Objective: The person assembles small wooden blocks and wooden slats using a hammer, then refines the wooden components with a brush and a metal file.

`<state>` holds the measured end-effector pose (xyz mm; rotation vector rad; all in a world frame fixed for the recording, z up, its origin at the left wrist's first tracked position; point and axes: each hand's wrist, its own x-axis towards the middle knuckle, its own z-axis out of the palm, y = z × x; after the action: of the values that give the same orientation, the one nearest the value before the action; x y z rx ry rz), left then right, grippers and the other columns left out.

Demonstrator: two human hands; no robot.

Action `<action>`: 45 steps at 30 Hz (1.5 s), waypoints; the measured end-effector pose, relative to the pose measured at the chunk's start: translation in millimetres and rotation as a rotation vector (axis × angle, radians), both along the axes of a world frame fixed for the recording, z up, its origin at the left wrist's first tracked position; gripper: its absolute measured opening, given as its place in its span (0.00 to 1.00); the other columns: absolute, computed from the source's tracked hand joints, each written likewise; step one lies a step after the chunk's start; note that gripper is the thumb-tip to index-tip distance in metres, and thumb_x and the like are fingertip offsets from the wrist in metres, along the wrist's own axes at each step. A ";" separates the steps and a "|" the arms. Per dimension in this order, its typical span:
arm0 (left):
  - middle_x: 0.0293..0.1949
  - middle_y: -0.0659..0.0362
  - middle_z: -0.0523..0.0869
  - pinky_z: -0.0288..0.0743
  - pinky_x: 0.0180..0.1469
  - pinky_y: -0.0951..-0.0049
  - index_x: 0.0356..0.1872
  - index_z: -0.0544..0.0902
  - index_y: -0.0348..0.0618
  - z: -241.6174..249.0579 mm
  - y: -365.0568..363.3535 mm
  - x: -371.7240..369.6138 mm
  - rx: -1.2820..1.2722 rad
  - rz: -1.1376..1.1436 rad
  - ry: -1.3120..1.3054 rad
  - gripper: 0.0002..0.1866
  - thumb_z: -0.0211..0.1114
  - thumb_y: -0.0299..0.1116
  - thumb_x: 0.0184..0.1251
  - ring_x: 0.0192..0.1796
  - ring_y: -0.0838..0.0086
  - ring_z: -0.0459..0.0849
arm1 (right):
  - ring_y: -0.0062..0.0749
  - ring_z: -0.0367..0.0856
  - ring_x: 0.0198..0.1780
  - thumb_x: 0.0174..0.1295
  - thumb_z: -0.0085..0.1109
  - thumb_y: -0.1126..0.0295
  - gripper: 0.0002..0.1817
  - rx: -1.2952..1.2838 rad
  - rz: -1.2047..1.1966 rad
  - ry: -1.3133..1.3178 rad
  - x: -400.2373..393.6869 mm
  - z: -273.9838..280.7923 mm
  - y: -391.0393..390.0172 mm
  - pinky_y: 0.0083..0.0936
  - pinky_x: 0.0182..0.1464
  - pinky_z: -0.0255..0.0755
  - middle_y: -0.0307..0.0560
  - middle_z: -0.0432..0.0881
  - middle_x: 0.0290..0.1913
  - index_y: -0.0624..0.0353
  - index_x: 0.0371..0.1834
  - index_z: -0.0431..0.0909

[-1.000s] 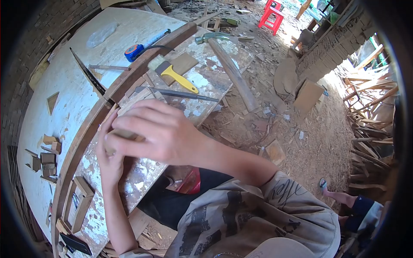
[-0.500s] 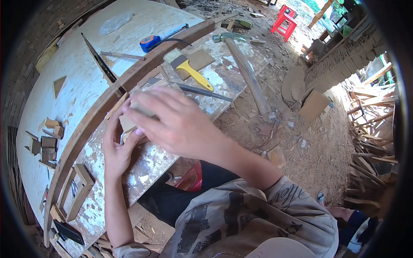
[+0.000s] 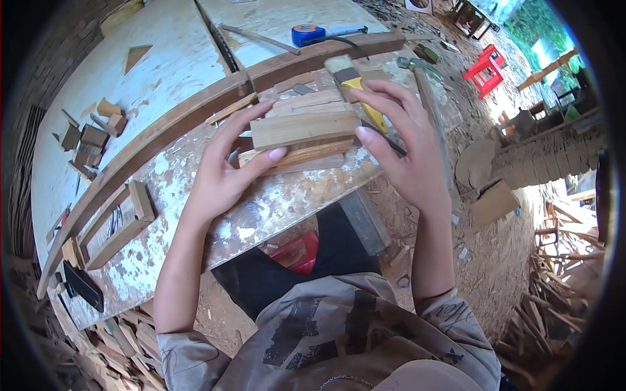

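Note:
A pale wooden block [image 3: 305, 130] lies in front of me over other wooden pieces, including a browner strip [image 3: 297, 156] just below it. My left hand [image 3: 225, 163] grips the block's left end, thumb on the near side and fingers behind. At the other end is my right hand [image 3: 414, 146], its fingers spread and its thumb tip at the block's right edge. Behind the right fingers, a yellow-handled paintbrush [image 3: 353, 81] is partly covered.
A long curved wooden rail [image 3: 163, 124] crosses the paint-spotted table [image 3: 254, 215]. Around it are a blue tape measure [image 3: 308, 34], a hammer [image 3: 417, 66], a wooden frame [image 3: 120, 225], a phone [image 3: 83, 287] and small blocks [image 3: 91, 140]. A red stool [image 3: 486, 70] stands beyond.
My right hand has moved off the top of the work to its right end, uncovering the pale block. My left hand stays at the left end. The camera view has shifted.

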<state>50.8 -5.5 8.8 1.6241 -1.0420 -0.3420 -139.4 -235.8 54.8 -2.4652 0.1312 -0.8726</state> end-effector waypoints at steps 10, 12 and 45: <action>0.72 0.50 0.84 0.81 0.73 0.57 0.77 0.81 0.43 0.2 1.7 -1.4 0.004 0.002 0.083 0.37 0.83 0.45 0.71 0.73 0.62 0.83 | 0.46 0.85 0.63 0.68 0.78 0.64 0.18 -0.029 0.063 -0.049 12.6 0.1 1.6 0.41 0.66 0.75 0.47 0.89 0.61 0.51 0.60 0.90; 0.72 0.50 0.84 0.81 0.72 0.57 0.77 0.81 0.43 -0.4 3.8 -0.3 0.031 -0.002 0.095 0.37 0.82 0.45 0.71 0.73 0.62 0.83 | 0.44 0.87 0.60 0.67 0.78 0.66 0.17 0.024 0.059 -0.074 14.7 0.3 3.3 0.39 0.64 0.77 0.46 0.91 0.57 0.53 0.59 0.89; 0.75 0.51 0.82 0.79 0.75 0.58 0.81 0.77 0.47 3.9 5.0 3.7 -0.064 -0.135 0.113 0.39 0.81 0.33 0.68 0.73 0.64 0.82 | 0.43 0.91 0.62 0.63 0.79 0.77 0.15 0.141 0.108 -0.141 12.0 -21.3 7.6 0.36 0.67 0.80 0.51 0.93 0.60 0.58 0.53 0.93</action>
<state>54.5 -0.5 12.7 1.4637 -1.0679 -0.4804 -127.3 -228.1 33.5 -2.2512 0.0094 -0.9528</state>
